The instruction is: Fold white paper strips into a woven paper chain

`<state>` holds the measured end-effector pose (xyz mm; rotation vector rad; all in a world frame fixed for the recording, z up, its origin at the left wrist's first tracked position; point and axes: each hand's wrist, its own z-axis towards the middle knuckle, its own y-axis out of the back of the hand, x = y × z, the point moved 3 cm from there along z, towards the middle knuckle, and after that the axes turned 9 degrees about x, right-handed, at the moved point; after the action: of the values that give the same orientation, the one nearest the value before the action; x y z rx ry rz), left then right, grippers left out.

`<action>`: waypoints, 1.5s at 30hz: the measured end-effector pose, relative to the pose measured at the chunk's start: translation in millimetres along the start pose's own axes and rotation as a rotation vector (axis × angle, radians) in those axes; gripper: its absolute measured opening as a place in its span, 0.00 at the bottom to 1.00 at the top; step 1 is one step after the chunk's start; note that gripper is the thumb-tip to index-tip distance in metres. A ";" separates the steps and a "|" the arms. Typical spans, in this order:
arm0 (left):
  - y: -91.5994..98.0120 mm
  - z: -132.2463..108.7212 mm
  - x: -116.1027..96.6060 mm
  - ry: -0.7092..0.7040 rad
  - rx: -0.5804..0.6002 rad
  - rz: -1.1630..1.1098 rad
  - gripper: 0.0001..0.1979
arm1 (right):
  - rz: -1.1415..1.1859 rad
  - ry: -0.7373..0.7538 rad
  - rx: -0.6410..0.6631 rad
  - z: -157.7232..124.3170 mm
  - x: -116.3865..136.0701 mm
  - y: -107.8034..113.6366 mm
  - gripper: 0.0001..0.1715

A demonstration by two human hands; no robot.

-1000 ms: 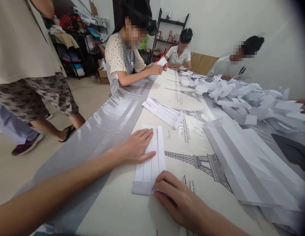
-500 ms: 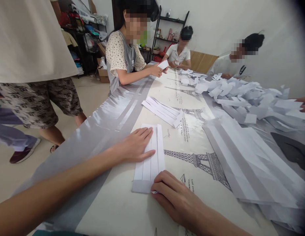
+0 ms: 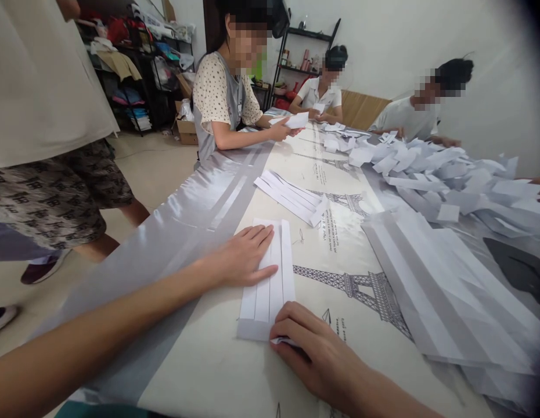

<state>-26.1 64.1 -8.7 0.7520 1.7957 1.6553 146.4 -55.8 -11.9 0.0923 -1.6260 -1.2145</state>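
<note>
A fanned set of white paper pieces (image 3: 262,299), their edges overlapping in long strips, lies on the printed tablecloth before me. My left hand (image 3: 248,255) rests flat on its upper part, fingers stretched and thumb apart. At the near right corner my right hand (image 3: 313,342) is closed, with a curled bit of white paper showing between its fingers. Beyond lies a second fanned set of white paper (image 3: 290,197), which neither hand touches. To the right sits a stack of larger white sheets (image 3: 431,278).
A loose heap of white paper pieces (image 3: 448,168) covers the table's right side. Several people sit around the table; the nearest (image 3: 226,104) holds white paper. Someone in patterned shorts (image 3: 56,197) stands on the left. A dark flat item (image 3: 514,267) lies at far right.
Both my hands keep their places on the paper. The nearest seated person's paper now appears opened wider. The person standing on the left has shifted leftward in view.
</note>
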 end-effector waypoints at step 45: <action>-1.5 0.1 0.0 0.008 -0.008 -0.016 0.39 | 0.050 -0.260 0.172 10.0 4.6 23.2 0.08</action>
<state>-26.1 64.1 -10.2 0.7265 1.7951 1.6567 148.0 -40.9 9.0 0.0015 -1.9466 -1.0806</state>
